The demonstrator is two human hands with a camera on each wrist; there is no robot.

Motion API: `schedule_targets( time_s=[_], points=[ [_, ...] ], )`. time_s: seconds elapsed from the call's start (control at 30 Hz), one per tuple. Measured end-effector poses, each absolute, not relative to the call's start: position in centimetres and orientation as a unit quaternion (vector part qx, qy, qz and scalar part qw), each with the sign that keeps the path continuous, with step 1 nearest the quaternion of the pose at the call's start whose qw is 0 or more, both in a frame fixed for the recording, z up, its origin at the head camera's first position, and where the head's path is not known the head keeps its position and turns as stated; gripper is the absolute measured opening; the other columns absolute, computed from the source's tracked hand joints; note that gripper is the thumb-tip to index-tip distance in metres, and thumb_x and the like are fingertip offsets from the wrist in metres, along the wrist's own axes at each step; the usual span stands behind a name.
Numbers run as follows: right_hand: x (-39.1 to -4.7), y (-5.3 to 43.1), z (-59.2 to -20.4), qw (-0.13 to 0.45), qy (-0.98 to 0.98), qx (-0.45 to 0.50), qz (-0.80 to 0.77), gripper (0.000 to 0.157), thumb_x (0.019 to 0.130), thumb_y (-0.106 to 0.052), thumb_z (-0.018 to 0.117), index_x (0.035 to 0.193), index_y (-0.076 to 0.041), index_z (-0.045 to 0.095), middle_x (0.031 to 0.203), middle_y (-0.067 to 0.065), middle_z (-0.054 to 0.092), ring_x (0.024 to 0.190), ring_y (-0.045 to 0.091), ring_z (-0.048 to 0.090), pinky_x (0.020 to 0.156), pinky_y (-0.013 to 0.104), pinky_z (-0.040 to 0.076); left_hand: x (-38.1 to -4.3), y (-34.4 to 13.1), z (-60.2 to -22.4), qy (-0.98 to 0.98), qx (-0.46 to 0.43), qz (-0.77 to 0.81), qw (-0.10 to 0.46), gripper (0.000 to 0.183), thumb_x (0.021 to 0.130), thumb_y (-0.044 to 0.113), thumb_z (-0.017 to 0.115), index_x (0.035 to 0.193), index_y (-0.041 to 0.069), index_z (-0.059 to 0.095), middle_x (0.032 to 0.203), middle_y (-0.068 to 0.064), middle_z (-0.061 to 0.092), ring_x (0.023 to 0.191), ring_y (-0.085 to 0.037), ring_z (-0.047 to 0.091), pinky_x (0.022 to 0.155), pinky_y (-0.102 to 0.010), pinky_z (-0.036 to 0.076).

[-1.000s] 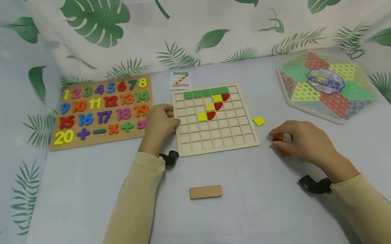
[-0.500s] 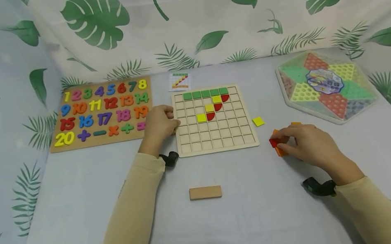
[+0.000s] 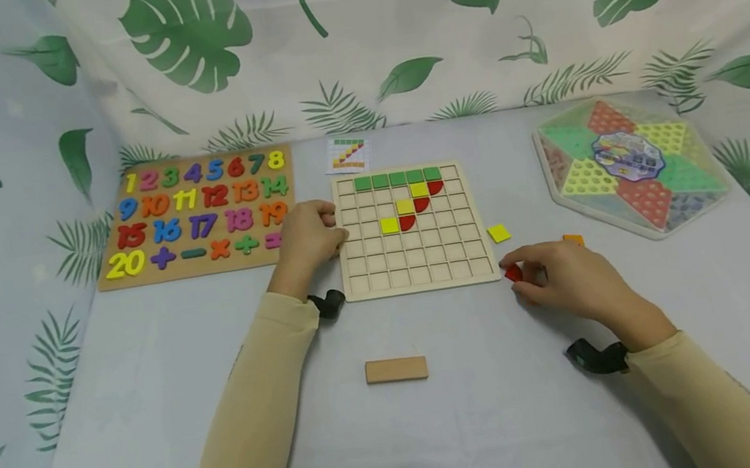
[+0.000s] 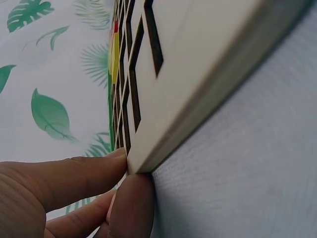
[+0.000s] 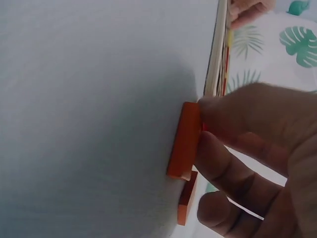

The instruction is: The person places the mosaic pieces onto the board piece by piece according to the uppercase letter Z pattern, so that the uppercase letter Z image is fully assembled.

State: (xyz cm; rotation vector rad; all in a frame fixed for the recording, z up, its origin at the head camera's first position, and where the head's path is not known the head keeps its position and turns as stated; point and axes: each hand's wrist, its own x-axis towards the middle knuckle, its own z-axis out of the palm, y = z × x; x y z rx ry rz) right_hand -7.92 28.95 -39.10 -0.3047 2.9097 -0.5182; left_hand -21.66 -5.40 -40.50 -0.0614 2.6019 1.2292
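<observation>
A square wooden grid board lies mid-table, holding a row of green squares and a diagonal of yellow squares beside red quarter-round pieces. My left hand grips the board's left edge; the left wrist view has its fingertips at a corner of the board. Right of the board, my right hand pinches a red piece, mostly covered by the fingers. In the right wrist view, an orange block stands right at those fingertips, and another orange block shows below it.
A loose yellow square and an orange piece lie right of the board. Behind it is a pattern card. A number board stands left, a hexagonal case right, and a wooden strip in front.
My right hand has picked up the red piece from by the orange blocks and moved slightly left toward the board. My left hand has stayed at the board's edge.
</observation>
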Motion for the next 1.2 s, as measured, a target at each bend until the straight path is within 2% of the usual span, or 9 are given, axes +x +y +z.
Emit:
schedule_targets(
  time_s=[0.2, 0.4, 0.5, 0.77, 1.03, 1.2],
  points=[
    [-8.0, 28.9, -39.0, 0.075, 0.976, -0.116, -0.169, 0.026, 0.088, -0.012, 0.077, 0.114, -0.014, 0.076, 0.081, -0.004, 0.067, 0.068, 0.01, 0.053, 0.057, 0.027, 0.042, -21.7, -5.5, -40.4, 0.897, -0.023, 0.421, 0.129, 0.051, 0.09, 0.008, 0.077, 0.138, 0.004, 0.063, 0.116, -0.01, 0.065, 0.085, -0.016, 0.063, 0.067, -0.024, 0.058],
    [-8.1, 28.8, -38.9, 0.051, 0.982, -0.111, -0.148, 0.023, 0.088, -0.019, 0.079, 0.111, -0.018, 0.079, 0.108, 0.003, 0.068, 0.087, 0.016, 0.062, 0.06, 0.033, 0.048, -21.8, -5.6, -40.4, 0.899, -0.024, 0.419, 0.126, 0.05, 0.09, 0.009, 0.077, 0.138, 0.004, 0.064, 0.115, -0.01, 0.065, 0.084, -0.016, 0.063, 0.066, -0.024, 0.058],
    [-8.2, 28.7, -38.8, 0.05, 0.982, -0.113, -0.143, 0.024, 0.087, -0.02, 0.079, 0.11, -0.018, 0.079, 0.114, 0.004, 0.068, 0.089, 0.017, 0.064, 0.06, 0.034, 0.049, -21.9, -5.7, -40.4, 0.895, -0.026, 0.426, 0.131, 0.051, 0.09, 0.008, 0.077, 0.139, 0.004, 0.063, 0.116, -0.01, 0.064, 0.081, -0.015, 0.064, 0.064, -0.023, 0.058],
    [-9.4, 27.8, -38.7, 0.025, 0.983, -0.122, -0.136, 0.019, 0.086, -0.023, 0.08, 0.105, -0.019, 0.077, 0.108, 0.004, 0.07, 0.084, 0.019, 0.063, 0.061, 0.036, 0.05, -21.8, -5.9, -40.2, 0.895, -0.025, 0.425, 0.13, 0.052, 0.09, 0.008, 0.077, 0.14, 0.004, 0.063, 0.117, -0.01, 0.066, 0.078, -0.014, 0.063, 0.063, -0.022, 0.058],
    [-12.1, 23.6, -38.5, -0.002, 0.977, -0.134, -0.166, 0.019, 0.086, -0.022, 0.08, 0.104, -0.017, 0.076, 0.106, 0.004, 0.07, 0.076, 0.022, 0.06, 0.053, 0.03, 0.045, -21.8, -5.8, -40.5, 0.898, -0.022, 0.422, 0.123, 0.049, 0.09, 0.009, 0.078, 0.137, 0.004, 0.064, 0.113, -0.008, 0.065, 0.077, -0.014, 0.063, 0.063, -0.023, 0.056],
    [-13.8, 20.5, -39.1, -0.001, 0.974, -0.143, -0.176, 0.022, 0.087, -0.024, 0.08, 0.107, -0.016, 0.078, 0.105, 0.003, 0.07, 0.082, 0.022, 0.062, 0.059, 0.032, 0.05, -21.7, -5.5, -40.8, 0.898, -0.015, 0.422, 0.123, 0.048, 0.09, 0.01, 0.078, 0.136, 0.004, 0.065, 0.112, -0.008, 0.066, 0.071, -0.012, 0.062, 0.061, -0.022, 0.054]
  ],
)
